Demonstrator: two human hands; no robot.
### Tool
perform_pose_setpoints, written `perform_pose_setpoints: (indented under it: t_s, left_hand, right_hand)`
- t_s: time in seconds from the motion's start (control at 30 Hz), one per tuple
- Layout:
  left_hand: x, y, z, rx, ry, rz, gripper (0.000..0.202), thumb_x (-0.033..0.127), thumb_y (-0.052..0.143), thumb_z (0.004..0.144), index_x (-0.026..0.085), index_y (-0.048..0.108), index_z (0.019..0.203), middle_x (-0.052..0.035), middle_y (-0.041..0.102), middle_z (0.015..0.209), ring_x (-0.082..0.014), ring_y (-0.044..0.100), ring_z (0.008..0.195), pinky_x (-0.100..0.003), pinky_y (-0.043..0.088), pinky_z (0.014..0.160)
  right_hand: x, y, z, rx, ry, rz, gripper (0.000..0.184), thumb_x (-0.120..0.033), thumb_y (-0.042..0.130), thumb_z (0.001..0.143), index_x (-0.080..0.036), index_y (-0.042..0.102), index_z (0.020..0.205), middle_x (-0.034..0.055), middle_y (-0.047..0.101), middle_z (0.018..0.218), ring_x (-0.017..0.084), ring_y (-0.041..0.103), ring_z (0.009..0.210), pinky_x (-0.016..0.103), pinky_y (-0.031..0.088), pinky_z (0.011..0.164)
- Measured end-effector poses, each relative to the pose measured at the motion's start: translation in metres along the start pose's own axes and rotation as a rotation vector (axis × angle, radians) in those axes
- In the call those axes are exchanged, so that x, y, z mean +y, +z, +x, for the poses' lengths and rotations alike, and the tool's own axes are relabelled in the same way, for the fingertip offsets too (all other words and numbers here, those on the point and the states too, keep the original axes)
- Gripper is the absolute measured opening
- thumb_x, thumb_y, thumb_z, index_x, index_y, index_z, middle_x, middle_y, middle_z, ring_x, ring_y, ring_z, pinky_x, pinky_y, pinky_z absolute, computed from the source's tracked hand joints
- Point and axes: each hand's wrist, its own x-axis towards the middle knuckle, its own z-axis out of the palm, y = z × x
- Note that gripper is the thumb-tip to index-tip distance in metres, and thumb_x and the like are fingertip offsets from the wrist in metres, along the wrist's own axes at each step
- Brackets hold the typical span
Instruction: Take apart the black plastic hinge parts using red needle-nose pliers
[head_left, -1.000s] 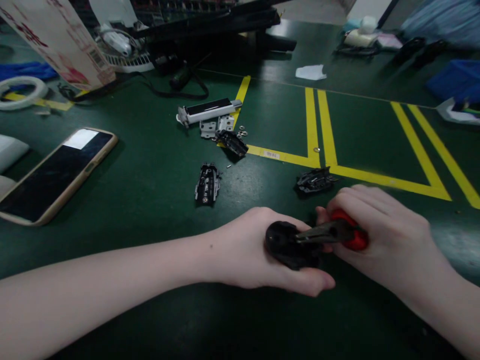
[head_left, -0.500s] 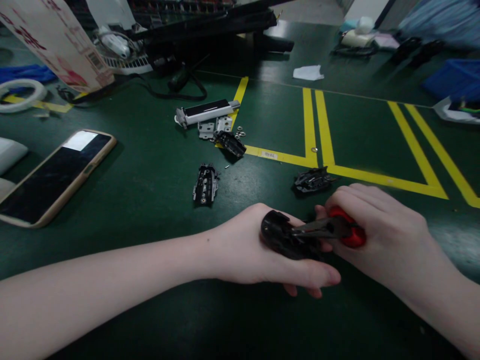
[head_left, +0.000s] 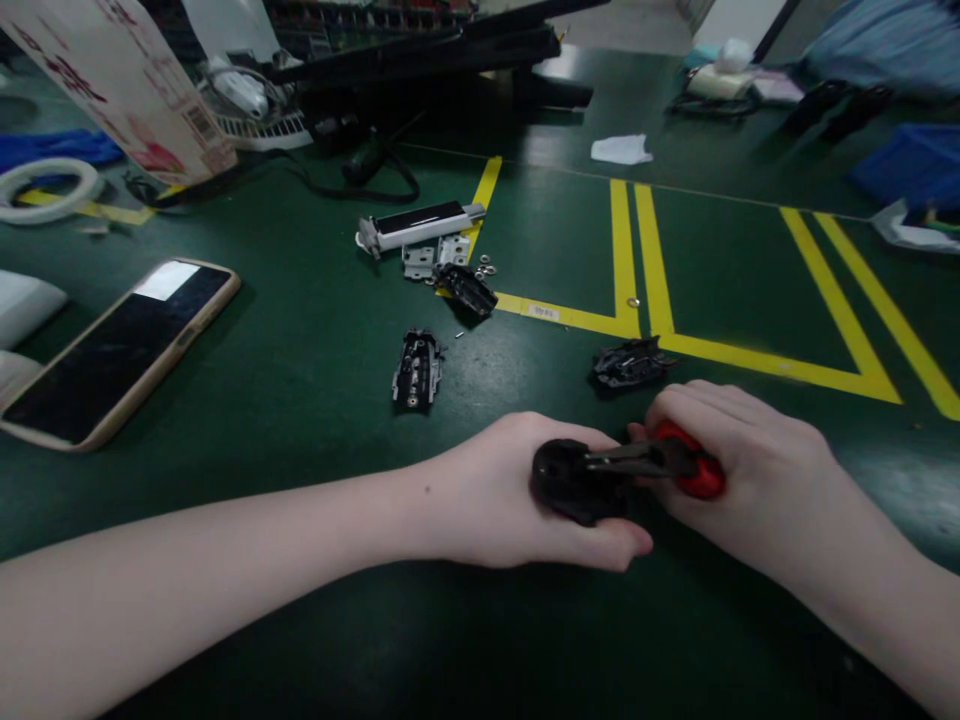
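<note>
My left hand (head_left: 502,500) is closed around a small black plastic part (head_left: 570,485), held just above the green table (head_left: 300,600). My right hand (head_left: 750,480) grips red-handled pliers (head_left: 694,470); their dark jaws (head_left: 615,460) point left and lie across the top of the black part. The two hands touch at the near middle of the table. Part of the black piece is hidden in my left palm.
Loose black parts lie beyond the hands: one (head_left: 418,368) to the left, one (head_left: 630,362) just behind my right hand, another (head_left: 466,288) by a metal bar (head_left: 416,224) and several washers (head_left: 484,265). A phone (head_left: 112,350) lies at left. Yellow tape lines (head_left: 645,270) cross the table.
My left fingers, which had opened a little under the black part, have curled back around it. The part has turned slightly in my hand. The pliers stay on it.
</note>
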Motion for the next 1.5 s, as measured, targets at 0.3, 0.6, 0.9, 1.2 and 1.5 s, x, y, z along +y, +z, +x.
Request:
perform_pose_setpoints:
  t_s: [0.3,0.6,0.9,1.2,1.5]
  left_hand:
    - [0.003,0.001,0.004,-0.004,-0.128,-0.197,0.019,0.021,0.079,0.083,0.014,0.068,0.097,-0.0004,0.071,0.082,-0.0109,0.068,0.072,-0.022,0.055,0.066]
    - [0.007,-0.004,0.006,-0.046,-0.208,-0.345,0.026,0.021,0.086,0.077,0.014,0.069,0.096,0.0011,0.073,0.080,-0.0080,0.069,0.069,-0.017,0.055,0.062]
    - [0.009,0.003,0.009,0.037,-0.216,-0.290,0.019,0.014,0.083,0.079,0.012,0.066,0.086,0.0020,0.069,0.072,-0.0074,0.067,0.066,-0.016,0.057,0.062]
    - [0.006,0.003,0.006,0.034,-0.166,-0.299,0.020,0.015,0.083,0.079,0.013,0.066,0.088,0.0023,0.069,0.073,-0.0074,0.067,0.067,-0.015,0.057,0.062]
    - [0.002,0.001,0.005,0.014,-0.119,-0.283,0.022,0.019,0.082,0.081,0.014,0.065,0.094,0.0013,0.069,0.078,-0.0083,0.068,0.072,-0.016,0.057,0.065]
  right_hand:
    - [0.000,0.000,0.001,-0.038,0.083,0.047,0.012,-0.015,0.059,0.069,-0.024,0.050,0.070,0.0031,0.062,0.068,0.022,0.059,0.060,0.033,0.046,0.050]
    - [0.003,-0.001,0.004,0.040,-0.057,-0.129,0.014,-0.015,0.055,0.075,-0.025,0.046,0.075,0.0034,0.060,0.068,0.022,0.060,0.059,0.033,0.046,0.047]
    - [0.004,-0.001,0.002,0.075,-0.100,-0.245,0.016,-0.014,0.051,0.075,-0.026,0.041,0.077,0.0038,0.059,0.067,0.022,0.059,0.059,0.034,0.047,0.050]
    - [0.004,-0.002,0.003,0.059,-0.089,-0.192,0.015,-0.015,0.051,0.076,-0.026,0.041,0.077,0.0037,0.059,0.068,0.022,0.060,0.060,0.034,0.048,0.050]
    - [0.002,0.001,0.002,0.078,-0.099,-0.211,0.013,-0.016,0.053,0.078,-0.025,0.043,0.079,0.0041,0.059,0.071,0.022,0.060,0.062,0.034,0.048,0.052]
